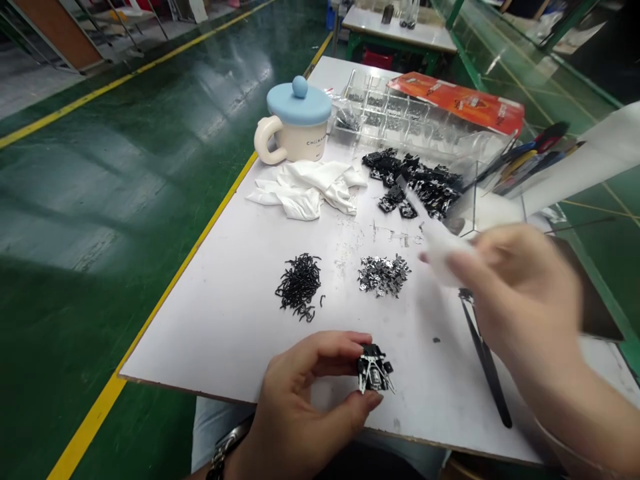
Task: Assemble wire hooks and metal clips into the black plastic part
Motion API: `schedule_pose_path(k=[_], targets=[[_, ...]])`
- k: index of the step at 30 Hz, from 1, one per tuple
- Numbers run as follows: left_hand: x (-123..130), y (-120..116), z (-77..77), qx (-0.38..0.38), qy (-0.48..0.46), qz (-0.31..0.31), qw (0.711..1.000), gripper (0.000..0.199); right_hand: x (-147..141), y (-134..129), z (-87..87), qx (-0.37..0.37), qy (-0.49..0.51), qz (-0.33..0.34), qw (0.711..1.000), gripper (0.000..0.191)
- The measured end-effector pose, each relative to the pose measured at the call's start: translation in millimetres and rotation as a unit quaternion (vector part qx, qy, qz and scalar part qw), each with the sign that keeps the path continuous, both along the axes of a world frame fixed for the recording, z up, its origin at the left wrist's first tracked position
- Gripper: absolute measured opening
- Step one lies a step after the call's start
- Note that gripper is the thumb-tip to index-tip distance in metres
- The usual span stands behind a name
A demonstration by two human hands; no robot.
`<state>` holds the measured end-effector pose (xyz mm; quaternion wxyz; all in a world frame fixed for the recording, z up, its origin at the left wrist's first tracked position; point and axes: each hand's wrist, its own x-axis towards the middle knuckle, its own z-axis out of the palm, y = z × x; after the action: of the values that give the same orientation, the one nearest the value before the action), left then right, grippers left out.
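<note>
My left hand (310,400) pinches a small black-and-silver model part (374,371) between thumb and fingers, just above the table's near edge. My right hand (525,307) is closed round a white squeeze bottle (443,250) with a thin nozzle pointing up and left. Motion blurs both this hand and the bottle. Beneath and beside my right hand lie black tweezers (487,367), with a small piece at their tips. Between the hands and the back of the table are a pile of black curved pieces (299,283) and a pile of silver pieces (384,275).
Behind the piles lie a white cloth (310,187) and a heap of black parts (425,180). A mug with a blue lid (300,110) stands left of a clear compartment box (390,110). At right are an orange packet (460,100) and a holder with tools (487,207).
</note>
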<state>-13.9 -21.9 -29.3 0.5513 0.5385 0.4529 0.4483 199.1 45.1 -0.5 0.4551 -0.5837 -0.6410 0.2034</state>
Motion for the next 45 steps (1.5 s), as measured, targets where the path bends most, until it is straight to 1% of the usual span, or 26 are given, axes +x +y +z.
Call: schedule_pose_path(k=[1,2,6,8,10,13,14,16,18,20,22,25,29,30,32,34,36,38,40,42,44,45], targets=[[0,0,-0.9,0.006,0.000,-0.004,1.000,0.035,-3,13,-0.8,-0.028,-0.006,0.023,0.999,0.024],[0,-1,-1.9,0.013,0.001,-0.008,1.000,0.035,-6,27,-3.1,-0.039,-0.014,0.041,0.998,0.025],[-2,-3,-4.2,0.041,0.016,-0.017,0.999,0.035,-23,71,-18.2,-0.036,-0.055,0.057,0.996,0.033],[-2,-4,-4.1,0.057,0.026,-0.022,0.998,0.037,-32,84,-24.1,-0.034,-0.082,0.062,0.994,0.037],[-3,-4,-3.5,0.072,0.033,-0.023,0.997,0.038,-39,89,-27.1,-0.040,-0.109,0.076,0.990,0.038],[-3,-4,-2.4,0.096,0.042,-0.013,0.994,0.039,-38,84,-25.1,-0.041,-0.154,0.086,0.984,0.040],[-3,-4,-2.0,0.103,0.043,-0.009,0.994,0.039,-36,79,-23.0,-0.034,-0.173,0.084,0.981,0.037],[-3,-3,-1.2,0.115,0.040,-0.009,0.993,0.039,-32,66,-17.3,-0.021,-0.216,0.093,0.972,0.025],[-3,-3,-0.2,0.124,0.037,-0.011,0.991,0.039,-28,51,-11.2,-0.020,-0.261,0.140,0.955,0.009],[-3,-3,0.4,0.131,0.035,-0.010,0.991,0.039,-25,36,-6.1,-0.033,-0.299,0.199,0.933,0.009],[-3,-3,0.3,0.131,0.032,-0.009,0.991,0.038,-22,23,-3.2,-0.043,-0.325,0.229,0.917,0.011],[-3,-4,-1.1,0.133,0.038,-0.008,0.990,0.038,-15,13,-4.7,-0.050,-0.347,0.232,0.907,0.008],[-3,-6,-2.5,0.139,0.044,-0.015,0.989,0.039,-8,12,-17.1,-0.041,-0.350,0.223,0.909,0.003],[-3,-6,-2.5,0.132,0.044,-0.020,0.990,0.038,-8,13,-20.7,-0.037,-0.347,0.220,0.911,0.002],[-3,-7,-2.4,0.113,0.043,-0.028,0.992,0.036,-7,15,-25.9,-0.029,-0.338,0.217,0.916,0.005],[-4,-7,-2.4,0.097,0.040,-0.027,0.994,0.035,-7,16,-26.8,-0.025,-0.320,0.213,0.923,0.008],[-5,-6,-2.4,0.089,0.027,-0.027,0.995,0.035,-7,14,-22.8,-0.029,-0.287,0.211,0.934,0.010],[-6,-6,-1.9,0.075,0.014,-0.030,0.997,0.035,-6,9,-14.8,-0.043,-0.244,0.217,0.944,0.014],[-6,-5,-0.3,0.061,0.012,-0.034,0.998,0.035,-6,1,-5.7,-0.076,-0.169,0.235,0.954,0.019],[-4,-4,2.5,0.053,0.008,-0.031,0.998,0.035,-7,-7,1.4,-0.133,-0.049,0.248,0.958,0.021],[1,-4,5.7,0.052,-0.016,-0.033,0.998,0.037,-9,-15,4.6,-0.185,0.063,0.249,0.948,0.020],[3,-5,7.1,0.049,-0.035,-0.036,0.998,0.038,-10,-18,4.9,-0.197,0.097,0.249,0.943,0.019]])
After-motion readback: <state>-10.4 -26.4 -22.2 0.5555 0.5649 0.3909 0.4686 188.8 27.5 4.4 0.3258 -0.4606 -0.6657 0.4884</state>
